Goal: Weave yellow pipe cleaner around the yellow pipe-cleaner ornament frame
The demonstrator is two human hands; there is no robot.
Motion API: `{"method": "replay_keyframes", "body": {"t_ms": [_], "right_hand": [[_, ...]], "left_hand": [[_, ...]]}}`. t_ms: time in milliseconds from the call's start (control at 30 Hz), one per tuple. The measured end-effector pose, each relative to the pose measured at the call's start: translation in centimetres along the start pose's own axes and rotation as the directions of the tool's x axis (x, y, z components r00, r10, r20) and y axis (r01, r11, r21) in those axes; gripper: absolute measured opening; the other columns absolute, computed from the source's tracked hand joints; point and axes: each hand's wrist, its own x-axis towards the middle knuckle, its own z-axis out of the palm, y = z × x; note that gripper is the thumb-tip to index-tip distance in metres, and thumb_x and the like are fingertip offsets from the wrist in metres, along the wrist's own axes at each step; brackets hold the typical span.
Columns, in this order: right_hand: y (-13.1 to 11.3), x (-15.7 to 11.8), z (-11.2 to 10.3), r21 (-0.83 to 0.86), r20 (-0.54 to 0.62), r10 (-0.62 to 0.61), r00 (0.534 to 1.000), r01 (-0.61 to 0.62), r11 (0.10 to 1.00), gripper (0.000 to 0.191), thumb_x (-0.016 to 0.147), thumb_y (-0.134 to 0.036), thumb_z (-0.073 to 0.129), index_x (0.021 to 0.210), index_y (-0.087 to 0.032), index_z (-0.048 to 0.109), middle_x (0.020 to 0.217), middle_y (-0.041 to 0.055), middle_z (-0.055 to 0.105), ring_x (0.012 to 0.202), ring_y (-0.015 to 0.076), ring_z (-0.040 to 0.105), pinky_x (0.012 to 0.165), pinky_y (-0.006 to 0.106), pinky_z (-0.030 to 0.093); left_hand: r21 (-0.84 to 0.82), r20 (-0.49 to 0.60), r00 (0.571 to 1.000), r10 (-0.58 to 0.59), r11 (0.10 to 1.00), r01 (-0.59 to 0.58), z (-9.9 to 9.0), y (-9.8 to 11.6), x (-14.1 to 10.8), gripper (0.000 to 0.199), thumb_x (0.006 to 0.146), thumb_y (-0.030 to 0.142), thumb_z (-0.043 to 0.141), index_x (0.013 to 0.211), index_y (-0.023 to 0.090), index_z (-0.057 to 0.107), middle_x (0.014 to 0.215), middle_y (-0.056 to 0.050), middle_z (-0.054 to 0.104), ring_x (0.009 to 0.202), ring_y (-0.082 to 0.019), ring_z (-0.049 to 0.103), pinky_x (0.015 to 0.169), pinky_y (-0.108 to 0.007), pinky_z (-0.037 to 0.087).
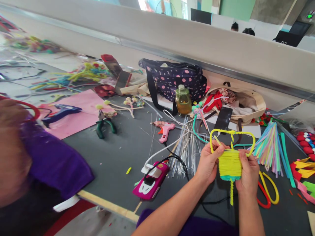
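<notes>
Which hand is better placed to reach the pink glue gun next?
Probably the left hand: it is nearer the pink glue gun, which lies on its side of the yellow piece. The right hand is farther off, beyond that piece. Both hold it, so the left would need to let go first.

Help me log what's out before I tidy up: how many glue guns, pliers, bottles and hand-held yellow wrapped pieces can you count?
Glue guns: 2 (blue glue gun, pink glue gun)
Pliers: 1
Bottle: 1
Yellow wrapped piece, hand-held: 1
Total: 5
</notes>
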Motion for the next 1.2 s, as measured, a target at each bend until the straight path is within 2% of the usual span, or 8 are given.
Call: {"method": "replay_keyframes", "body": {"t_ms": [333, 433, 500, 600, 833, 1033, 1100, 1200], "right_hand": [[-0.7, -0.8, 0.4, 0.064, -0.055, -0.053, 0.997, 0.056, 0.996, 0.028, 0.064, -0.038, 0.079, 0.073, -0.019, 0.060, 0.061, -0.0040, 0.060, 0.052, 0.0129, 0.056, 0.054, 0.027, 0.047], [-1.2, -0.4, -0.2, 0.034, 0.103, 0.014, 0.995, -0.018, 0.999, 0.029, 0.064, -0.039, 0.078, 0.077, -0.018, 0.062, 0.064, -0.0011, 0.063, 0.056, 0.0152, 0.059, 0.055, 0.028, 0.048], [-1.5, -0.2, -0.6, -0.028, 0.242, 0.085, 0.967, -0.081, 0.996, 0.031, 0.063, -0.040, 0.078, 0.080, -0.018, 0.064, 0.067, 0.0013, 0.066, 0.057, 0.0171, 0.061, 0.055, 0.029, 0.048], [-1.7, -0.4, -0.7, -0.092, 0.321, 0.151, 0.935, -0.128, 0.987, 0.031, 0.062, -0.038, 0.079, 0.082, -0.018, 0.065, 0.069, 0.0015, 0.067, 0.058, 0.0181, 0.062, 0.056, 0.029, 0.049], [-0.8, -0.3, -0.4, -0.073, 0.144, 0.037, 0.989, -0.026, 0.997, 0.028, 0.061, -0.038, 0.079, 0.072, -0.018, 0.064, 0.058, -0.0023, 0.061, 0.054, 0.0150, 0.058, 0.052, 0.026, 0.045], [-0.7, -0.4, -0.1, -0.059, 0.053, -0.014, 0.999, 0.017, 0.998, 0.029, 0.060, -0.038, 0.079, 0.070, -0.016, 0.063, 0.057, -0.0021, 0.059, 0.050, 0.0134, 0.055, 0.050, 0.025, 0.044], [-0.7, -0.6, 0.0, -0.054, 0.048, -0.018, 0.999, 0.021, 0.998, 0.029, 0.061, -0.038, 0.079, 0.069, -0.016, 0.063, 0.056, -0.0024, 0.058, 0.050, 0.0127, 0.054, 0.049, 0.024, 0.044], [-0.6, -0.7, 0.2, -0.061, 0.040, -0.039, 0.998, 0.042, 0.997, 0.028, 0.061, -0.038, 0.079, 0.070, -0.016, 0.064, 0.056, -0.0020, 0.057, 0.049, 0.0125, 0.053, 0.049, 0.025, 0.044]], "left_hand": [[-0.001, -0.008, 1.000, 0.027, 1.000, -0.027, 0.4, -0.6, -0.5, 0.022, 0.067, 0.023, 0.077, 0.071, 0.015, 0.057, 0.075, -0.001, 0.064, 0.070, -0.013, 0.059, 0.068, -0.025, 0.047], [0.022, 0.000, 0.999, 0.048, 0.999, -0.048, 0.3, -0.4, -0.4, 0.022, 0.066, 0.023, 0.078, 0.072, 0.015, 0.058, 0.077, -0.001, 0.064, 0.071, -0.013, 0.059, 0.068, -0.024, 0.047], [0.030, 0.016, 0.998, 0.061, 0.998, -0.061, 0.2, -0.2, -0.3, 0.022, 0.066, 0.024, 0.078, 0.071, 0.015, 0.058, 0.077, -0.002, 0.065, 0.070, -0.013, 0.059, 0.068, -0.024, 0.046], [0.042, 0.053, 0.998, 0.044, 0.998, -0.047, 0.2, 0.0, -0.2, 0.022, 0.066, 0.024, 0.078, 0.070, 0.015, 0.059, 0.076, -0.003, 0.065, 0.070, -0.013, 0.059, 0.069, -0.025, 0.046], [0.085, 0.052, 0.999, 0.005, 0.996, -0.009, 0.3, -0.1, -0.5, 0.023, 0.063, 0.026, 0.080, 0.067, 0.014, 0.061, 0.076, -0.003, 0.064, 0.068, -0.012, 0.055, 0.066, -0.022, 0.043], [0.124, 0.039, 0.999, -0.032, 0.992, 0.027, 0.0, -0.4, -0.3, 0.022, 0.067, 0.029, 0.077, 0.073, 0.014, 0.061, 0.077, -0.002, 0.062, 0.064, -0.010, 0.053, 0.063, -0.021, 0.041], [0.156, 0.006, 1.000, 0.026, 0.987, -0.027, 0.0, -0.5, -0.2, 0.024, 0.067, 0.027, 0.077, 0.082, 0.016, 0.061, 0.079, -0.002, 0.061, 0.067, -0.011, 0.053, 0.066, -0.022, 0.042], [0.269, -0.086, 0.955, 0.285, 0.929, -0.253, 0.1, -0.2, -0.4, 0.034, 0.065, 0.023, 0.079, 0.093, 0.020, 0.060, 0.090, -0.003, 0.060, 0.084, -0.016, 0.056, 0.074, -0.024, 0.043]]}}
